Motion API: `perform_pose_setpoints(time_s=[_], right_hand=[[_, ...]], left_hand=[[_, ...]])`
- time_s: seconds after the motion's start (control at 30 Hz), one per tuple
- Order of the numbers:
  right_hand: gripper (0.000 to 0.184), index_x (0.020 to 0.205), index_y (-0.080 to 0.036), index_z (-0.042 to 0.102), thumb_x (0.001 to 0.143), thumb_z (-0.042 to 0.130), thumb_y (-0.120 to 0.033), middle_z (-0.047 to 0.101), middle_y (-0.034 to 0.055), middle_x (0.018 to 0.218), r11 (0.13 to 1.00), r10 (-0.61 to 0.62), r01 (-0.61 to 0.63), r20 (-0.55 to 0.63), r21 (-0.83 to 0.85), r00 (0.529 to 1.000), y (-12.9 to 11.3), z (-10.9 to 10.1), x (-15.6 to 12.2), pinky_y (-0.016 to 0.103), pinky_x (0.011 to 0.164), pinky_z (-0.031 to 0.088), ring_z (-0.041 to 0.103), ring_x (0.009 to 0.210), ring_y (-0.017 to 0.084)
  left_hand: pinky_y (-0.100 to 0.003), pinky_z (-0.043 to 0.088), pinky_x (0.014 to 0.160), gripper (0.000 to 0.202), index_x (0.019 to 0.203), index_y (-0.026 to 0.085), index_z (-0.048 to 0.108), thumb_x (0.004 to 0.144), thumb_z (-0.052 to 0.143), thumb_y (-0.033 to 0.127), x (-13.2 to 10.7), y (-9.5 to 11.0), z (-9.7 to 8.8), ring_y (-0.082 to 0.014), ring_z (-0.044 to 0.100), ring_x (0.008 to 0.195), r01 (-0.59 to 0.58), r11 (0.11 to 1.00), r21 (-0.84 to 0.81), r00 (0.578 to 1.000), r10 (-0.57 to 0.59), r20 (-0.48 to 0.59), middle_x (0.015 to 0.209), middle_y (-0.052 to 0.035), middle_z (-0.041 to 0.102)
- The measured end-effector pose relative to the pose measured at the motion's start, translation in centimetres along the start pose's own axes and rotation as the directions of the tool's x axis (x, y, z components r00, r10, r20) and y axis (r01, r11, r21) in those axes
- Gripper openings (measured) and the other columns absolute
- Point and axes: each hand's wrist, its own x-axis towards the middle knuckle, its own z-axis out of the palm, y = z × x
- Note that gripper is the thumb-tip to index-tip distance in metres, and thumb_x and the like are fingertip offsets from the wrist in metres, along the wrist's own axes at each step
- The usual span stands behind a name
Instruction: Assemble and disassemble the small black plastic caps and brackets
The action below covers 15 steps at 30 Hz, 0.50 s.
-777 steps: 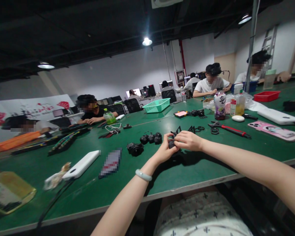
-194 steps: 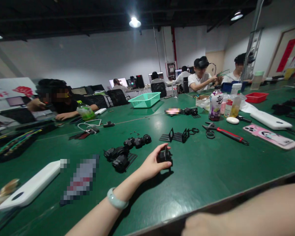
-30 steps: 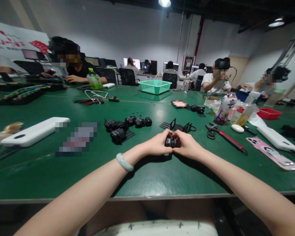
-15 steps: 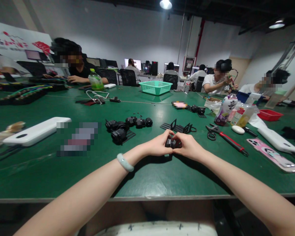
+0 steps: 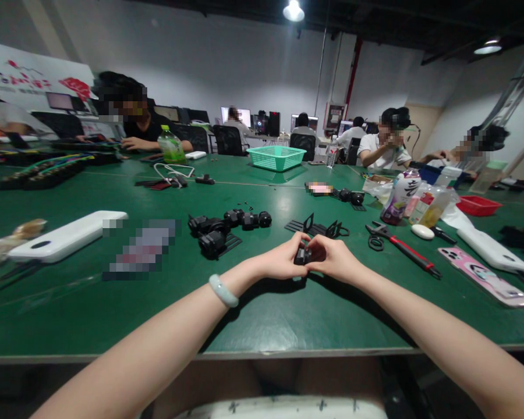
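near the front edge of the green table (image 5: 262,317), the left hand (image 5: 285,258) and right hand (image 5: 335,258) meet around a small black part (image 5: 303,256). the left thumb and fingers are clamped on its left side and the right ones on its right, fingertips nearly meeting; whether the part touches the tabletop, i cannot tell. a pale bangle (image 5: 223,291) sits behind the left hand. just beyond the hands lie black brackets (image 5: 317,227) with upright plates, and to their left a cluster of black modules (image 5: 212,235). to the right, red-and-black pliers (image 5: 408,252) lie with black rings (image 5: 375,243) beside their head, and a pink phone (image 5: 484,274) rests nearby. farther back stands a mint green basket (image 5: 277,159); a co-worker in white (image 5: 371,148) sits across the table.
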Motion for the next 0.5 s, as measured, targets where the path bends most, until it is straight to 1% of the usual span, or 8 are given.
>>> perform_pose_setpoints(time_s=[0.17, 0.27, 0.37, 0.5], right_hand=[[0.033, 0.082, -0.016, 0.056, 0.056, 0.067, -0.034, 0.059, 0.0023, 0.077, 1.000, -0.007, 0.007, -0.029, -0.018, 1.000, 0.13, -0.13, 0.20, 0.024, 0.060, 0.044, 0.056, 0.065, 0.012], [0.036, 0.085, -0.016, 0.055, 0.057, 0.066, -0.036, 0.060, 0.0016, 0.075, 0.998, 0.021, -0.021, 0.005, 0.052, 1.000, 0.35, -0.06, 0.27, 0.024, 0.060, 0.044, 0.056, 0.065, 0.012], [0.041, 0.088, -0.016, 0.052, 0.056, 0.066, -0.037, 0.060, 0.0010, 0.074, 0.991, 0.044, -0.045, 0.006, 0.124, 0.999, 0.53, 0.02, 0.33, 0.024, 0.059, 0.045, 0.056, 0.064, 0.012], [0.035, 0.080, -0.015, 0.052, 0.058, 0.064, -0.040, 0.060, 0.0012, 0.073, 0.991, 0.050, -0.051, 0.006, 0.121, 0.999, 0.63, -0.09, 0.39, 0.025, 0.060, 0.044, 0.056, 0.065, 0.012]], left_hand=[[-0.027, 0.041, 0.071, 0.057, 0.109, 0.015, 0.031, 0.057, 0.054, 0.015, -0.09, -0.16, 0.09, -0.0163, 0.048, 0.082, 0.003, 0.999, 0.041, 1.000, -0.002, -0.016, 0.095, -0.0041, 0.045], [-0.028, 0.041, 0.072, 0.059, 0.111, 0.016, 0.030, 0.057, 0.054, 0.014, -0.05, -0.36, 0.21, -0.0163, 0.048, 0.083, -0.004, 0.999, 0.053, 1.000, 0.006, -0.023, 0.096, -0.0041, 0.046], [-0.028, 0.041, 0.073, 0.060, 0.112, 0.016, 0.029, 0.057, 0.054, 0.014, 0.02, -0.61, 0.30, -0.0165, 0.048, 0.083, -0.012, 0.998, 0.059, 1.000, 0.013, -0.028, 0.095, -0.0039, 0.047], [-0.028, 0.041, 0.072, 0.060, 0.111, 0.016, 0.030, 0.057, 0.055, 0.015, 0.09, -0.80, 0.33, -0.0164, 0.048, 0.082, -0.001, 0.997, 0.076, 1.000, 0.003, -0.027, 0.094, -0.0041, 0.047]])
